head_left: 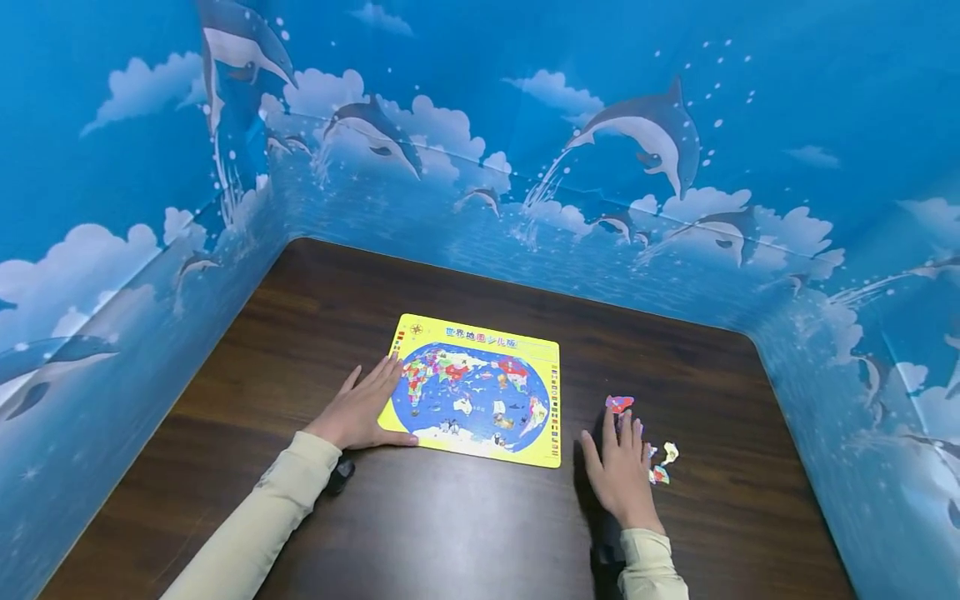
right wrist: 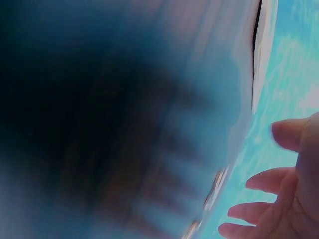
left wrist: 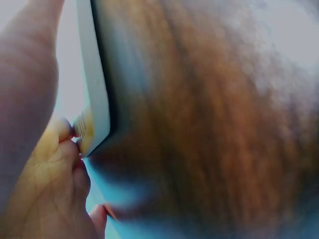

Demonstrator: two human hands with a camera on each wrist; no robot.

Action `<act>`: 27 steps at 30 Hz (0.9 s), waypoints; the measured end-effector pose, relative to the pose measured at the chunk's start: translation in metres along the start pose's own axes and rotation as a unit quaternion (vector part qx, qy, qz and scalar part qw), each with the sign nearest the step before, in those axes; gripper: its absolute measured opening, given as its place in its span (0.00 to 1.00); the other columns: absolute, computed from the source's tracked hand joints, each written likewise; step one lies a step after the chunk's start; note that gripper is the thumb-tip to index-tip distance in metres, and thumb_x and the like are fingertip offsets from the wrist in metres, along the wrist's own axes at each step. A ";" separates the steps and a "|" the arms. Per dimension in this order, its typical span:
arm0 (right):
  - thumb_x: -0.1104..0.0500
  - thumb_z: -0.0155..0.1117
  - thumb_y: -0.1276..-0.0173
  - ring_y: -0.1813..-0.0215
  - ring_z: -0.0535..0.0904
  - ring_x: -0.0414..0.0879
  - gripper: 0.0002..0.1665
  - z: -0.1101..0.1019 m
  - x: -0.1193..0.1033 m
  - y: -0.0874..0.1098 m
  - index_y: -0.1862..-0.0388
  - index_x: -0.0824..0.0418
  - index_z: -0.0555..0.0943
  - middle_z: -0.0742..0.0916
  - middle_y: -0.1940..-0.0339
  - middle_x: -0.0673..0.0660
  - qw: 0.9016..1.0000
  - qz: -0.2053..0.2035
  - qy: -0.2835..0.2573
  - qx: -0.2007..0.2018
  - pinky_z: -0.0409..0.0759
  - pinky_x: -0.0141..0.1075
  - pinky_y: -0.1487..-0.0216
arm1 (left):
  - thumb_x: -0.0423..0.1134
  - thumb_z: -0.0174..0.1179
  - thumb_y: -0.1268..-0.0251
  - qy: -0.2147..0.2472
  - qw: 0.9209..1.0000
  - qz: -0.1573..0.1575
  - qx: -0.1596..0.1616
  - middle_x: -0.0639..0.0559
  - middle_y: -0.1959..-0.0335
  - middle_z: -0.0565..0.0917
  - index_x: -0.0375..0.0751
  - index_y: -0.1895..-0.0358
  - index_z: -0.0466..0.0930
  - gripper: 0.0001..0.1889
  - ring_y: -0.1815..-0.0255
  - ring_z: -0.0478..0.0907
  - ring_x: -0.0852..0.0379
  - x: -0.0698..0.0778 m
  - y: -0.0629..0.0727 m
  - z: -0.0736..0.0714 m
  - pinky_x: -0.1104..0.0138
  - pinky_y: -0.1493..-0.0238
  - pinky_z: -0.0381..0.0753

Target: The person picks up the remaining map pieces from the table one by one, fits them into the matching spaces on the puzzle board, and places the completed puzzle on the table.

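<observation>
A yellow world map puzzle board [head_left: 480, 458] lies flat on the table, its blue oval map filled with coloured continents. My left hand [head_left: 363, 412] rests at the board's left side, fingers spread over that edge and thumb along the bottom edge. In the left wrist view, fingertips of the left hand [left wrist: 55, 184] touch the board's rim [left wrist: 97, 89]. Off to the right, my right hand [head_left: 621, 475] hovers over small puzzle pieces, fingers extended and apart. A red and blue piece [head_left: 619, 404] lies beyond its fingertips. The right hand partly hides other pieces.
Beside the right hand lie a pale yellow piece [head_left: 670, 452] and a multicoloured piece [head_left: 659, 475]. The dark wooden table [head_left: 465, 533] is bounded at the back and sides by blue sheets [head_left: 465, 225] printed with dolphins.
</observation>
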State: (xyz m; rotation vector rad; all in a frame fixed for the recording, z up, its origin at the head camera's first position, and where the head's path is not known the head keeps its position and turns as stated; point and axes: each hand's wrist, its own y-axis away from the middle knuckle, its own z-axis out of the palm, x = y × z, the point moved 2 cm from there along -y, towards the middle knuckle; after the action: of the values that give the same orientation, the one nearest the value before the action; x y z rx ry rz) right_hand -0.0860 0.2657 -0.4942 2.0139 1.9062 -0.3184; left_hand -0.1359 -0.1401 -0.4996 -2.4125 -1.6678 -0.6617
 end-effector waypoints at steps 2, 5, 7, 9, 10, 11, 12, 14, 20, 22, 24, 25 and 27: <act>0.47 0.46 0.15 0.18 0.42 0.76 0.40 -0.007 0.010 0.004 0.19 0.74 0.54 0.52 0.19 0.80 1.000 0.009 0.007 0.008 0.41 0.74 0.25 | 0.71 0.72 0.50 0.001 1.000 0.001 -0.002 0.35 0.16 0.50 0.29 0.19 0.50 0.66 0.15 0.45 0.37 -0.001 0.000 0.002 0.35 0.21 0.43; 0.54 0.49 0.17 0.20 0.46 0.78 0.35 -0.015 0.024 0.006 0.23 0.78 0.60 0.55 0.21 0.83 0.999 0.007 0.022 0.028 0.45 0.76 0.27 | 0.71 0.72 0.50 0.004 1.000 0.002 0.001 0.35 0.16 0.50 0.28 0.19 0.50 0.67 0.15 0.44 0.37 -0.002 -0.002 0.003 0.35 0.21 0.43; 0.56 0.52 0.19 0.21 0.49 0.79 0.33 -0.018 0.029 0.007 0.26 0.79 0.65 0.58 0.23 0.84 0.999 0.001 0.031 0.042 0.47 0.77 0.28 | 0.71 0.72 0.49 0.005 1.000 0.000 0.001 0.34 0.16 0.50 0.28 0.19 0.50 0.66 0.15 0.45 0.37 -0.003 -0.002 0.004 0.35 0.21 0.43; 0.57 0.54 0.20 0.22 0.52 0.80 0.31 -0.019 0.032 0.007 0.29 0.79 0.69 0.59 0.24 0.85 0.998 -0.009 0.035 0.050 0.49 0.77 0.29 | 0.71 0.72 0.50 0.005 1.000 -0.006 0.000 0.35 0.16 0.49 0.29 0.19 0.50 0.66 0.15 0.45 0.37 -0.004 -0.001 0.004 0.35 0.21 0.43; 0.58 0.56 0.21 0.23 0.53 0.80 0.30 -0.019 0.032 0.007 0.30 0.79 0.71 0.60 0.24 0.85 0.998 -0.014 0.036 0.055 0.50 0.78 0.29 | 0.71 0.72 0.50 0.004 1.000 -0.009 -0.001 0.35 0.16 0.49 0.29 0.19 0.50 0.66 0.15 0.45 0.37 -0.006 -0.001 0.005 0.35 0.21 0.44; 0.58 0.58 0.22 0.23 0.55 0.80 0.29 -0.019 0.032 0.007 0.32 0.79 0.73 0.61 0.25 0.85 0.997 -0.021 0.039 0.061 0.51 0.78 0.30 | 0.71 0.72 0.50 0.005 1.000 -0.010 -0.001 0.35 0.16 0.49 0.29 0.18 0.50 0.67 0.15 0.45 0.37 -0.007 0.000 0.005 0.35 0.21 0.44; 0.59 0.59 0.23 0.24 0.56 0.80 0.28 -0.020 0.031 0.007 0.33 0.79 0.74 0.62 0.25 0.85 0.997 -0.026 0.038 0.066 0.52 0.78 0.30 | 0.71 0.71 0.50 0.005 1.000 -0.012 -0.002 0.35 0.16 0.49 0.29 0.18 0.49 0.67 0.15 0.45 0.38 -0.008 0.000 0.006 0.35 0.21 0.44; 0.60 0.61 0.24 0.25 0.59 0.80 0.26 -0.021 0.028 0.006 0.36 0.78 0.76 0.64 0.26 0.85 0.995 -0.040 0.042 0.078 0.54 0.78 0.31 | 0.71 0.71 0.50 0.007 1.000 -0.012 0.000 0.36 0.16 0.49 0.29 0.18 0.49 0.67 0.15 0.45 0.38 -0.011 0.001 0.008 0.35 0.21 0.44; 0.65 0.67 0.31 0.30 0.69 0.78 0.19 -0.020 0.019 -0.002 0.44 0.76 0.84 0.73 0.32 0.84 0.986 -0.088 0.053 0.129 0.63 0.77 0.34 | 0.69 0.72 0.49 0.007 1.000 -0.021 0.001 0.36 0.16 0.49 0.30 0.18 0.47 0.67 0.15 0.44 0.39 -0.020 0.005 0.009 0.36 0.20 0.44; 0.67 0.70 0.33 0.34 0.73 0.77 0.17 -0.019 0.016 -0.008 0.48 0.75 0.86 0.76 0.36 0.83 0.982 -0.107 0.055 0.145 0.66 0.75 0.37 | 0.69 0.73 0.50 0.010 0.999 -0.031 0.004 0.36 0.16 0.48 0.31 0.17 0.47 0.67 0.15 0.44 0.39 -0.024 0.010 0.008 0.36 0.20 0.43; 0.67 0.73 0.36 0.38 0.76 0.76 0.13 -0.019 0.013 -0.014 0.54 0.74 0.88 0.80 0.40 0.81 0.977 -0.125 0.058 0.164 0.69 0.74 0.39 | 0.69 0.73 0.50 0.011 0.999 -0.039 0.005 0.37 0.15 0.47 0.31 0.17 0.46 0.67 0.15 0.43 0.39 -0.027 0.014 0.008 0.36 0.20 0.43; 0.67 0.75 0.37 0.40 0.77 0.75 0.12 -0.019 0.014 -0.015 0.56 0.73 0.88 0.81 0.42 0.80 0.975 -0.129 0.060 0.171 0.70 0.74 0.40 | 0.70 0.72 0.50 0.012 0.999 -0.039 0.004 0.37 0.15 0.46 0.32 0.17 0.46 0.67 0.15 0.43 0.39 -0.027 0.014 0.009 0.36 0.20 0.43; 0.67 0.77 0.39 0.44 0.80 0.74 0.10 -0.019 0.014 -0.018 0.60 0.72 0.89 0.84 0.47 0.78 0.971 -0.135 0.064 0.185 0.73 0.72 0.43 | 0.70 0.72 0.49 0.014 0.999 -0.037 0.004 0.36 0.15 0.46 0.32 0.17 0.47 0.67 0.15 0.42 0.39 -0.028 0.014 0.008 0.36 0.20 0.42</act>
State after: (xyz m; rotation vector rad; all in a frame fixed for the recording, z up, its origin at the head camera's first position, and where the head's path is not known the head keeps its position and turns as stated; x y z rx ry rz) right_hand -0.1041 0.2866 -0.4836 2.0334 2.3524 -0.6737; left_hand -0.1293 -0.1666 -0.5170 -2.3350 -1.7531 -0.6928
